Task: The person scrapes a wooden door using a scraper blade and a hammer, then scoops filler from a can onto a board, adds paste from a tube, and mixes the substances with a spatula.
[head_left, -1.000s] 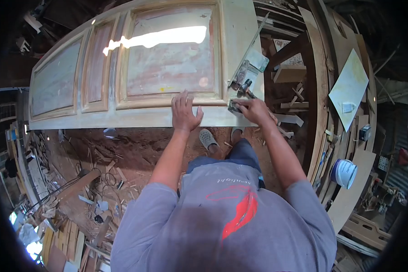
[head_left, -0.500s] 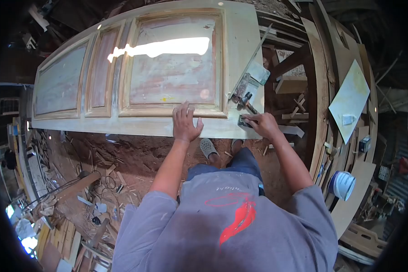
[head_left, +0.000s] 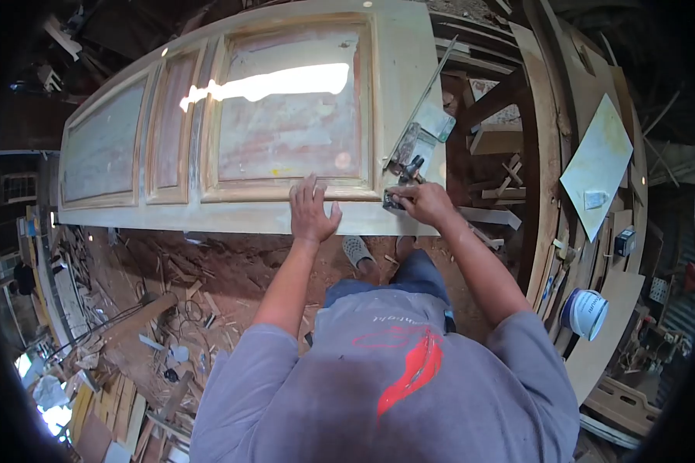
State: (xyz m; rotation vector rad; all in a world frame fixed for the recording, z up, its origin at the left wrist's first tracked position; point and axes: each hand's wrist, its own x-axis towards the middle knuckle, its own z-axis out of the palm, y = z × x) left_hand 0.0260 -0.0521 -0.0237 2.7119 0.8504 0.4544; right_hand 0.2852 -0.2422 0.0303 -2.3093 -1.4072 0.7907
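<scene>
1. At the far left, wooden strips [head_left: 122, 407] lie low down by the floor [head_left: 232, 289], where many scraps are scattered.
2. The panelled door [head_left: 239, 219] lies flat and extends from the left side to past the middle. It has three framed panels, and a bright reflection crosses the largest one.
3. The left hand [head_left: 311, 212] rests palm down on the near border of the door; its grip is wide, the fingers are spread and it holds nothing. The fingertips reach to the moulding of the large panel.
4. Below the near edge of the door, one grey shoe [head_left: 355, 250] with holes is seen.
5. The small dark object [head_left: 391, 201] is on the near right corner area of the door. What it is exactly, I cannot tell.
6. The right hand [head_left: 428, 204] has a narrow grip, with thumb and fingers closed on this object.
7. Just beyond this hand, a hammer-like tool [head_left: 413, 165] and a long thin blade [head_left: 426, 99] lie on the door, the blade slanting.
8. Farther right are a white bucket [head_left: 585, 315] and a pale diamond-shaped board [head_left: 599, 158].
</scene>
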